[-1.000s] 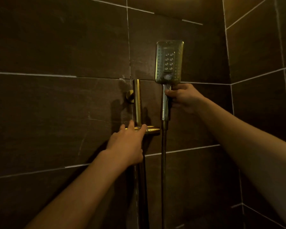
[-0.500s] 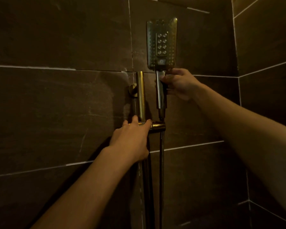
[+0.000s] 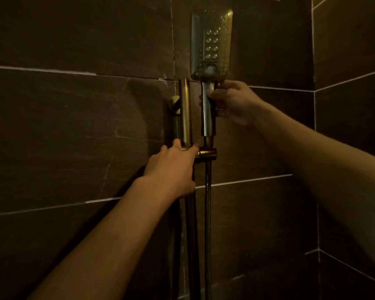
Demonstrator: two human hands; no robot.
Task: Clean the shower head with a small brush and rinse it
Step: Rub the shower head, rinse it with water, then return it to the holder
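One shower head (image 3: 211,44) stands upright against the far wall, rectangular, its face towards the camera, with eight larger nozzles in two columns of four and one round button below them; its handle points straight down, the lower end just above the single holder (image 3: 207,153). The right hand (image 3: 232,102) grips the handle just below the head, fingers curled round it from the right and thumb pressed on the front. One hose (image 3: 207,213) hangs straight down through the holder. The left hand (image 3: 173,169) grips the holder where it meets the one vertical rail (image 3: 185,113), thumb to the rail's right, two fingertips showing to its left, close together; the other fingers are hidden. One round wall mount (image 3: 174,104) sits just left of the rail; dark tiles (image 3: 74,126) with pale grout lines cover both walls.
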